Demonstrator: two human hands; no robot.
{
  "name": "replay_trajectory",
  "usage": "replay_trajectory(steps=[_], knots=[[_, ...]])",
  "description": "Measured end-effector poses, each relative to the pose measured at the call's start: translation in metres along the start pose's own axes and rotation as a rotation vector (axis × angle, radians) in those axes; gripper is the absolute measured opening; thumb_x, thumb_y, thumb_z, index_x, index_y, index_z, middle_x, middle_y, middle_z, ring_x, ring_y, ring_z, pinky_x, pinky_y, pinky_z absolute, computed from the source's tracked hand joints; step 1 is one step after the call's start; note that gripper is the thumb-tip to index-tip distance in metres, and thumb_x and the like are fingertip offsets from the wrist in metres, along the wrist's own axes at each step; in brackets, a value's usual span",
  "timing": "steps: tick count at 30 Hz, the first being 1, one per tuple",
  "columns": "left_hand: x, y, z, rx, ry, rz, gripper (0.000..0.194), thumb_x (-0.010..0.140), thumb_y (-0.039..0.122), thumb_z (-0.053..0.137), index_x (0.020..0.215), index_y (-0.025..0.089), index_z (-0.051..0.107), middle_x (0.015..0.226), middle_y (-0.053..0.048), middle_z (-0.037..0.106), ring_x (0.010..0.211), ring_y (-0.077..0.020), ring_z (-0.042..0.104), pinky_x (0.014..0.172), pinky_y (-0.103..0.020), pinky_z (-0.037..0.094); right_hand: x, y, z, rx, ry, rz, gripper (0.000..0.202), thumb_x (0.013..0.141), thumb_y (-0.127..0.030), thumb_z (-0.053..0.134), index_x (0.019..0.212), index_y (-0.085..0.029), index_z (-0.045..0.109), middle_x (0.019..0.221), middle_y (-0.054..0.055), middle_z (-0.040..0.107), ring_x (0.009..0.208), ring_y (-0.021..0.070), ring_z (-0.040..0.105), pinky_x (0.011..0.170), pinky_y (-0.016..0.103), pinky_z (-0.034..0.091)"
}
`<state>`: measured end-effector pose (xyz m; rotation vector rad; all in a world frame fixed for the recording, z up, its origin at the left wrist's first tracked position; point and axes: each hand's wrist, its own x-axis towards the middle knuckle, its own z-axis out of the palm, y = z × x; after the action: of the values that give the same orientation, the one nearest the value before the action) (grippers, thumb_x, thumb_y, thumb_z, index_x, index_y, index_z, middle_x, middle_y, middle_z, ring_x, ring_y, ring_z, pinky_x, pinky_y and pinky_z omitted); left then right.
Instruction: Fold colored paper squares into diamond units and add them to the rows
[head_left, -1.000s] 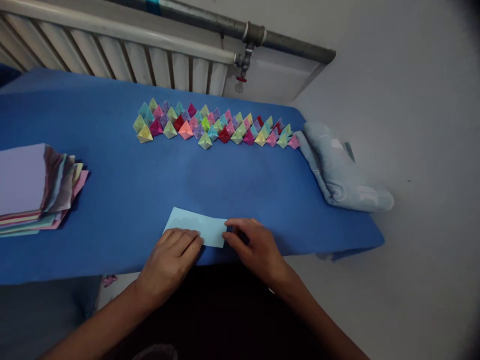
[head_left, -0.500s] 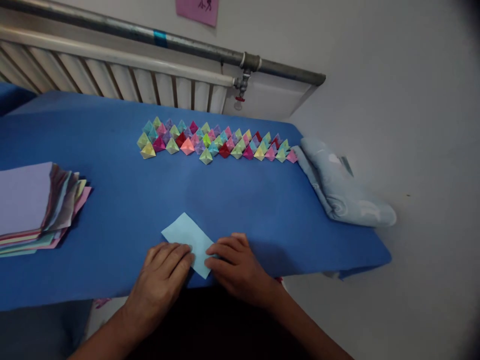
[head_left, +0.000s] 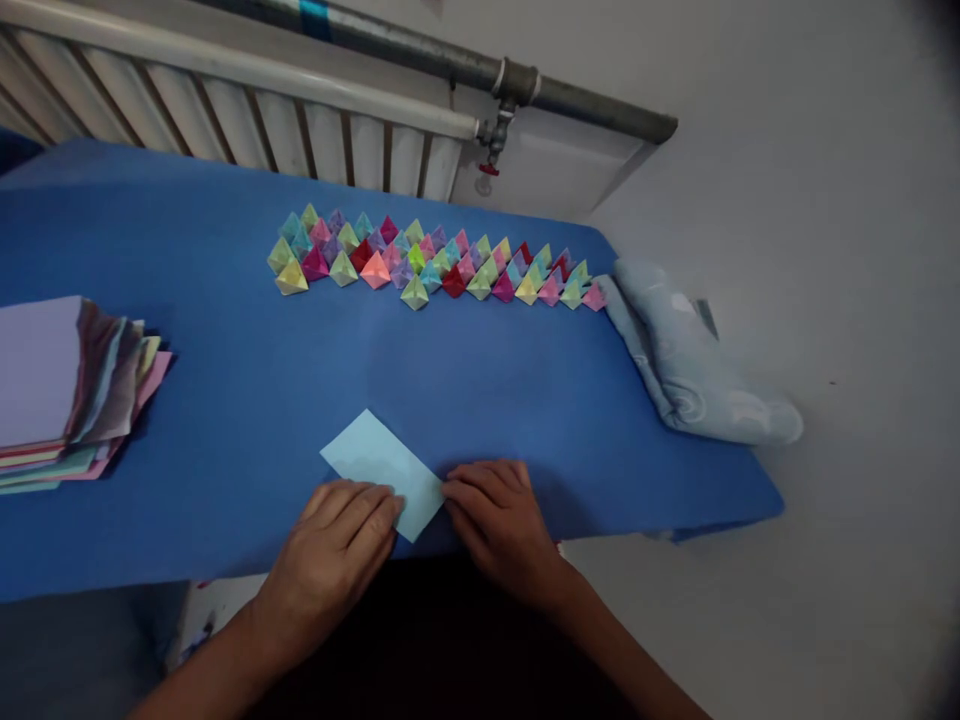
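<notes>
A light blue sheet of folding paper [head_left: 375, 455], folded to a rectangle, lies slanted on the blue cloth near the front edge. My left hand [head_left: 334, 540] is closed on its lower edge, fingers together and thumb hidden beneath. At the paper's right corner, the fingertips of my right hand [head_left: 499, 520] are pressed together, pinching it. Farther back, several rows of small folded paper pieces [head_left: 375, 270] in many colours stand side by side.
A stack of coloured paper sheets [head_left: 41, 370] lies at the left. A rolled grey-blue blanket [head_left: 697, 370] rests at the right end of the blue-covered table [head_left: 247, 400]. Behind it are a white radiator [head_left: 225, 110] and a metal pipe [head_left: 420, 60] with a valve.
My right hand has slid right, from the paper's lower right edge to its right corner, uncovering more of the sheet. The left hand stays on the lower edge. The camera view has tilted downward slightly.
</notes>
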<state>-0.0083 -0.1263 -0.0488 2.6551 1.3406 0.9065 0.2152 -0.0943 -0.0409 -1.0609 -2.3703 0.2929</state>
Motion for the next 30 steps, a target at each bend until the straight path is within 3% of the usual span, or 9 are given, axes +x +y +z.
replay_trajectory(steps=[6,19,30], knots=[[0.000,-0.004,-0.002,-0.030,-0.018,-0.038,0.019,0.092,0.010,0.053,0.109,0.012,0.061,0.100,-0.009,0.068,0.091,-0.0201,0.059,0.080,-0.035,0.044,0.004,-0.002,-0.001,0.040,-0.032,0.016,0.018,0.089,-0.014,0.055,0.103,-0.019,0.064,0.095,0.005,0.067,0.082,0.0178,0.058,0.075,0.035,0.035],[0.000,-0.010,0.004,-0.063,-0.016,-0.291,0.019,0.095,0.031,0.051,0.090,0.020,0.065,0.093,-0.005,0.066,0.085,-0.0218,0.058,0.075,-0.036,0.037,0.007,-0.001,0.005,0.185,0.022,0.204,0.005,0.089,-0.016,0.061,0.087,-0.020,0.064,0.100,0.004,0.067,0.092,0.0172,0.061,0.085,0.036,0.038],[0.003,-0.010,0.005,-0.013,-0.020,-0.376,0.026,0.095,0.035,0.048,0.085,0.018,0.064,0.095,-0.008,0.067,0.088,-0.0244,0.059,0.076,-0.038,0.038,0.012,-0.005,0.004,0.188,-0.018,0.332,0.006,0.086,-0.017,0.064,0.080,-0.020,0.063,0.099,0.003,0.067,0.094,0.0186,0.061,0.086,0.037,0.037]])
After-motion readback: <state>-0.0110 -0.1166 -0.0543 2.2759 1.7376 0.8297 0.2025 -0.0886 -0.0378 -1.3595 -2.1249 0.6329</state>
